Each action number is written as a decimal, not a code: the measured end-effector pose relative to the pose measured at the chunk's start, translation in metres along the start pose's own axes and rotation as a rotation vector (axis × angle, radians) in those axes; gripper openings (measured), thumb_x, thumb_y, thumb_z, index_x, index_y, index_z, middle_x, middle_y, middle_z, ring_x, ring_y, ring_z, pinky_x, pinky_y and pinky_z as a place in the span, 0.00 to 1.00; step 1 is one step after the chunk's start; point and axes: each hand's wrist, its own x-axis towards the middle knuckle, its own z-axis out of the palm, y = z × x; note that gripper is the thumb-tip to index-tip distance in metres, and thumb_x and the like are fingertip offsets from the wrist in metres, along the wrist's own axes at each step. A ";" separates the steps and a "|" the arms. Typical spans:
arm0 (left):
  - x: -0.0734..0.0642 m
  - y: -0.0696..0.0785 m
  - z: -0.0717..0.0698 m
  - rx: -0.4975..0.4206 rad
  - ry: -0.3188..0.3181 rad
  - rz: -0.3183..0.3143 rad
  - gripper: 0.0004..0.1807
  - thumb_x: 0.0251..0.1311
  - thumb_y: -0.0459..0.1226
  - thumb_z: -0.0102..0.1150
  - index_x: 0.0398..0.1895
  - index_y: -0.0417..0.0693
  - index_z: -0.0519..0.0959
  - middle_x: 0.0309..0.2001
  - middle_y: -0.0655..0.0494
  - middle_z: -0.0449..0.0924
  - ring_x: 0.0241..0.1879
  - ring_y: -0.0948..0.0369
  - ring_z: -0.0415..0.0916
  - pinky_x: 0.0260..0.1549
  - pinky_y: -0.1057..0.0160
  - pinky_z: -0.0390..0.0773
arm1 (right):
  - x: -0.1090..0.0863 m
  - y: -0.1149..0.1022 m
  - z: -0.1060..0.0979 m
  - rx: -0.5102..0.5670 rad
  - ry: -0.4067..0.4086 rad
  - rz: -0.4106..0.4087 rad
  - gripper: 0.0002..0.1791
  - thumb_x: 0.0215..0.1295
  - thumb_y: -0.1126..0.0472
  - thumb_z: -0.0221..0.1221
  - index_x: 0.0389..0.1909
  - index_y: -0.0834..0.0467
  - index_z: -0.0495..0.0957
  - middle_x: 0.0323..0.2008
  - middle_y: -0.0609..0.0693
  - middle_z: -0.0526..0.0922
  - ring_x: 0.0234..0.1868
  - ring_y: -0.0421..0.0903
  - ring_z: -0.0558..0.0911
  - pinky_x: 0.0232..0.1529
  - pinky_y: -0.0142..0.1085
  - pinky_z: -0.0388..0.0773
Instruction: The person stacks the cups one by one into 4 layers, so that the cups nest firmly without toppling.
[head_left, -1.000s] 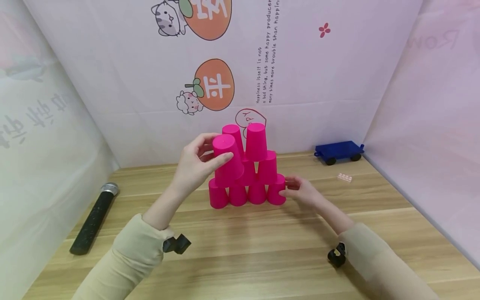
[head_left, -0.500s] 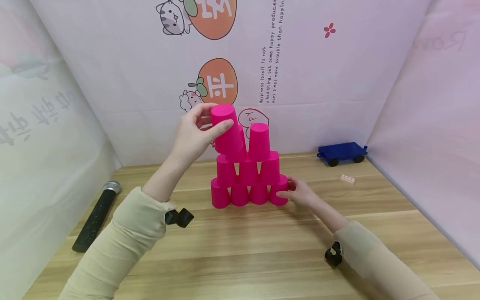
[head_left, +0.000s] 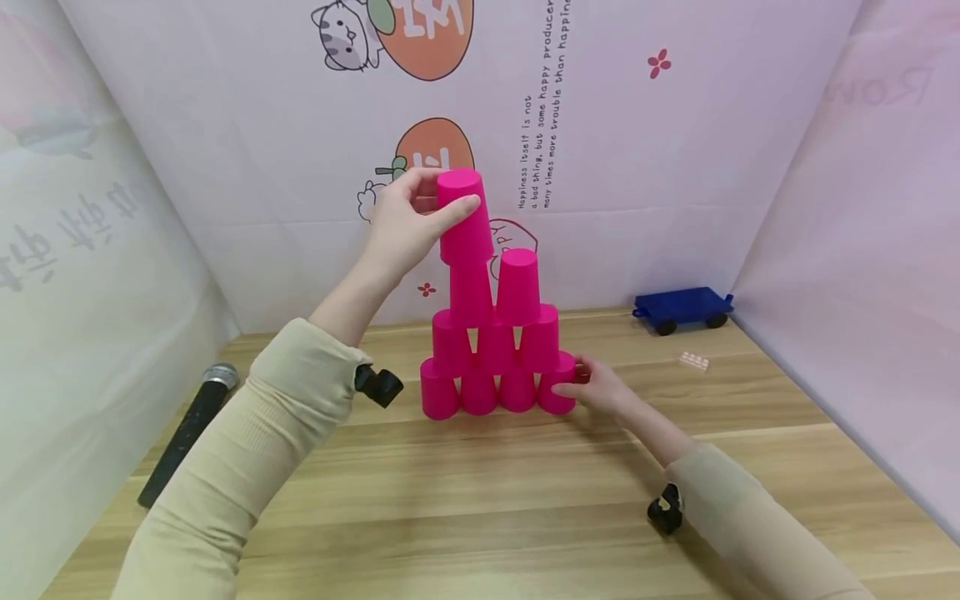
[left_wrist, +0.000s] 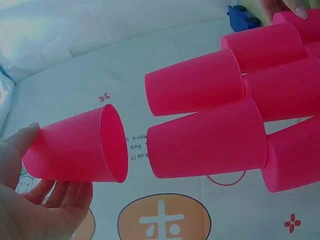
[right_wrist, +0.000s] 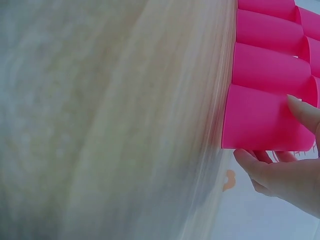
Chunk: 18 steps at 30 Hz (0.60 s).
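My left hand point(head_left: 401, 223) grips an upside-down pink cup point(head_left: 467, 237), thumb across its front and fingers behind. This cup hangs above the left cup point(head_left: 470, 296) of the third tier; the left wrist view shows a gap between its rim and the base below. A second third-tier cup point(head_left: 518, 287) stands to the right. Beneath are a middle tier point(head_left: 496, 346) and a bottom row point(head_left: 478, 395) of upside-down pink cups. Low at the right, my right hand point(head_left: 606, 392) holds the end cup point(right_wrist: 265, 120) of the bottom row, thumb in front and fingers behind it.
On the wooden table point(head_left: 480, 500), a black microphone point(head_left: 187, 433) lies at the left. A blue toy wagon point(head_left: 682, 309) stands at the back right, near a small pale studded piece point(head_left: 693, 361). White printed sheets point(head_left: 600, 150) wall in the back and sides.
My left hand has raised its cup from in front of the stack to above the third tier's left cup, shifting slightly right at the end. My right hand stays at the end cup.
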 end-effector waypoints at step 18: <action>0.024 -0.010 0.029 -0.015 -0.027 -0.089 0.31 0.53 0.51 0.65 0.60 0.55 0.70 0.53 0.57 0.75 0.52 0.61 0.73 0.48 0.61 0.78 | 0.001 -0.001 -0.001 0.001 -0.013 0.010 0.35 0.60 0.58 0.62 0.63 0.68 0.60 0.57 0.68 0.72 0.58 0.61 0.71 0.55 0.47 0.75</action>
